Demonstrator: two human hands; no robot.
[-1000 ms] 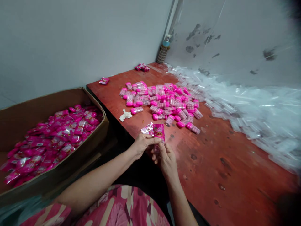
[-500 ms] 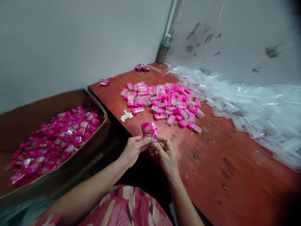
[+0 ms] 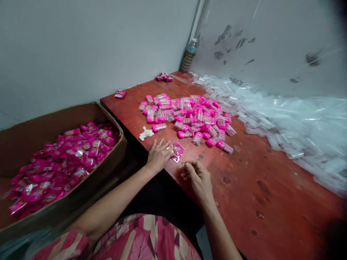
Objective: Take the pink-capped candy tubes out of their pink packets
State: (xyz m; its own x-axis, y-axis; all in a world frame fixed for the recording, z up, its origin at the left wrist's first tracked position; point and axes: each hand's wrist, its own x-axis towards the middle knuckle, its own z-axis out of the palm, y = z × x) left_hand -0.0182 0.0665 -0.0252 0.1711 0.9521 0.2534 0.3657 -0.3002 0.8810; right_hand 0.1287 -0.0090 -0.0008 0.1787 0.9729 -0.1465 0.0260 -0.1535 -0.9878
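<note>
At the table's near edge, my left hand lies flat with its fingers spread, its fingertips touching a shiny pink printed packet. The packet lies on the red table, partly under those fingers. Just to the right, my right hand is closed in a pinch. A tiny pale bit shows at its fingertips, too small to name. Beyond both hands is a heap of small clear containers with bright pink caps, filled with pinkish beads. One capped container lies apart, beside a crumpled white scrap.
A cardboard box full of pink packets stands left of the table. Clear plastic sleeves are piled along the right wall. A bottle in a woven holder stands in the far corner, near more pink packets.
The pink packets held up between both hands are down on the table. My left hand has let go and flattened out; my right hand has drawn away to the right, still pinched.
</note>
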